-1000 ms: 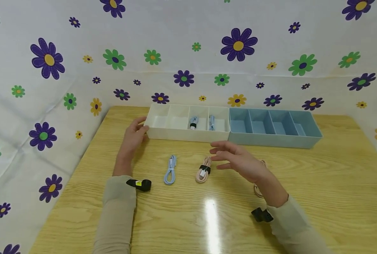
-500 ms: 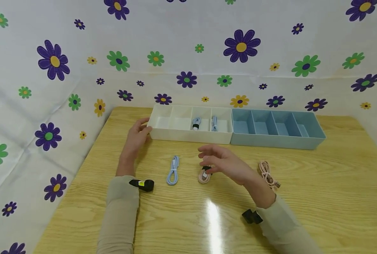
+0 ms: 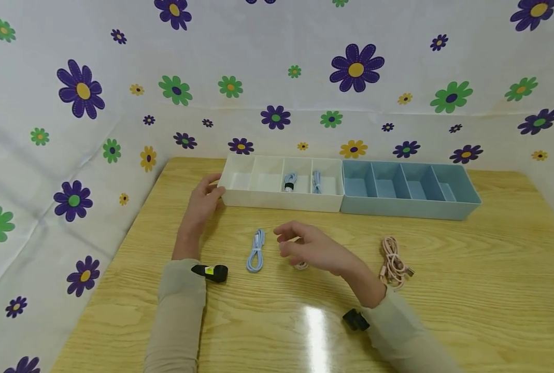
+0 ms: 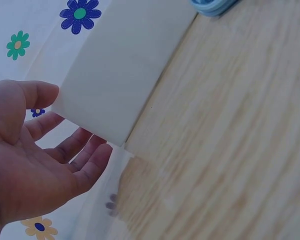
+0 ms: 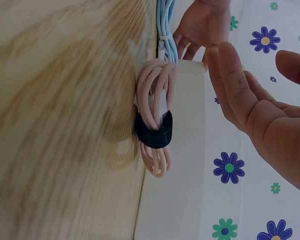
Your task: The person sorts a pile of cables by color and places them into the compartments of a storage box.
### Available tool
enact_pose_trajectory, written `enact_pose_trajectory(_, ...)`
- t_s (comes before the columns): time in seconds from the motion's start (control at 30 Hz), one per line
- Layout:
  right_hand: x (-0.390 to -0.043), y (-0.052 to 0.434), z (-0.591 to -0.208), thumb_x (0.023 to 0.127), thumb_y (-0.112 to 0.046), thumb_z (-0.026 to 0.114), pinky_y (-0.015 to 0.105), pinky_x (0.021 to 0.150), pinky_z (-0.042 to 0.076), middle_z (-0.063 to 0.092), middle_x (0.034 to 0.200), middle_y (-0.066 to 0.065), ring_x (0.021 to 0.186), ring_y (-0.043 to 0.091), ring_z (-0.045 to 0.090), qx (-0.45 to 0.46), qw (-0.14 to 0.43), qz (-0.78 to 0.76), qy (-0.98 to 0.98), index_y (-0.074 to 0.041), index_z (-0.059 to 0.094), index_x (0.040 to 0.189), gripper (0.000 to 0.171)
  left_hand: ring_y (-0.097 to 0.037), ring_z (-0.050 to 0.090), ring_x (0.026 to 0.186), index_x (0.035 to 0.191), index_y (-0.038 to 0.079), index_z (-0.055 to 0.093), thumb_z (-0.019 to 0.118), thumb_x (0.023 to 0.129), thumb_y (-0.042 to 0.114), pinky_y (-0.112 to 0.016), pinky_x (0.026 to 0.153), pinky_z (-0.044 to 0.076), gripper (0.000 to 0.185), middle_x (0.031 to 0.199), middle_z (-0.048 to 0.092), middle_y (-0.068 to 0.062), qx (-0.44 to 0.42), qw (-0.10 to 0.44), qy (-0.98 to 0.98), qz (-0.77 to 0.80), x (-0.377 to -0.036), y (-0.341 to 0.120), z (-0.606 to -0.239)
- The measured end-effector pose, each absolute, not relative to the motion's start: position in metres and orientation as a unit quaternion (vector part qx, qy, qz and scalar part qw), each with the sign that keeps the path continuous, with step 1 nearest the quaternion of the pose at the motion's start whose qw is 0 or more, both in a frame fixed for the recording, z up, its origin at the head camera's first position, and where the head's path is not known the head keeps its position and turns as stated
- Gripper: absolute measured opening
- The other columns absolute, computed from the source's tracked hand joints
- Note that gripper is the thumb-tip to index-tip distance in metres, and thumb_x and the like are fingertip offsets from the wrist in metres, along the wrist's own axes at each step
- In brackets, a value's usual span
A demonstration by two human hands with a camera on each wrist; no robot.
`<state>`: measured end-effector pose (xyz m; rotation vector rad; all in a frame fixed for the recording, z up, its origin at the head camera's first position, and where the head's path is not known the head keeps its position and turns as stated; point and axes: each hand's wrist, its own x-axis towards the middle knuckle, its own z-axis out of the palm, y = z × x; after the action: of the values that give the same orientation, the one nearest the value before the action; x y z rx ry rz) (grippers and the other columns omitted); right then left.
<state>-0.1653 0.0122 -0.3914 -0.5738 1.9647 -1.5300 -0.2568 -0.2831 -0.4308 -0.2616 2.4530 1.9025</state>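
Observation:
My left hand (image 3: 203,203) rests at the left end of the white divided box (image 3: 281,201), its thumb at the front corner and its fingers along the end wall. In the left wrist view the fingers (image 4: 92,170) touch that end without wrapping it. My right hand (image 3: 311,246) hovers with parted, slightly bent fingers and holds nothing. Beneath it, mostly hidden in the head view, lies a coiled pink cable (image 5: 155,95) with a black strap. Just left of the right fingertips lies a coiled light-blue cable (image 3: 255,251) on the table.
Another pink cable (image 3: 393,261) lies coiled to the right. Inside the white box are a strapped blue cable (image 3: 289,181) and a second blue cable (image 3: 316,182), in separate compartments. A blue divided box (image 3: 409,208) adjoins it. Flowered cloth (image 3: 277,93) hangs behind.
My right hand has moved left over the strapped pink cable towards the blue one, uncovering the pink cable on the right. My left hand has stayed at the white box; the head view shifted slightly.

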Motion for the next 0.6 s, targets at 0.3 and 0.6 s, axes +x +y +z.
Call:
enact_pose_trajectory(0.3, -0.163, -0.003, -0.392, 0.1, -0.018, 0.056, 0.041, 0.085, 0.053, 0.05, 0.138, 0.023, 0.113, 0.032, 0.059, -0.231, 0.266, -0.541, 0.764, -0.003, 0.047, 0.143, 0.046, -0.032, 0.043, 0.125, 0.151, 0.009, 0.038, 0.047, 0.104, 0.016, -0.049, 0.105, 0.038, 0.049, 0.144, 0.043, -0.023, -0.09, 0.034, 0.781, 0.617, -0.246, -0.277, -0.409)
enact_pose_trajectory(0.6, -0.163, -0.025, -0.398, 0.094, -0.015, 0.063, 0.038, 0.083, 0.052, 0.041, 0.147, 0.017, 0.114, 0.031, 0.057, -0.264, 0.233, -0.457, 0.817, -0.011, 0.051, 0.143, 0.05, -0.028, 0.046, 0.121, 0.149, 0.012, 0.042, 0.048, 0.104, 0.021, -0.04, 0.098, 0.042, 0.047, 0.139, 0.047, -0.022, -0.073, 0.009, 0.787, 0.612, -0.256, -0.282, -0.43)
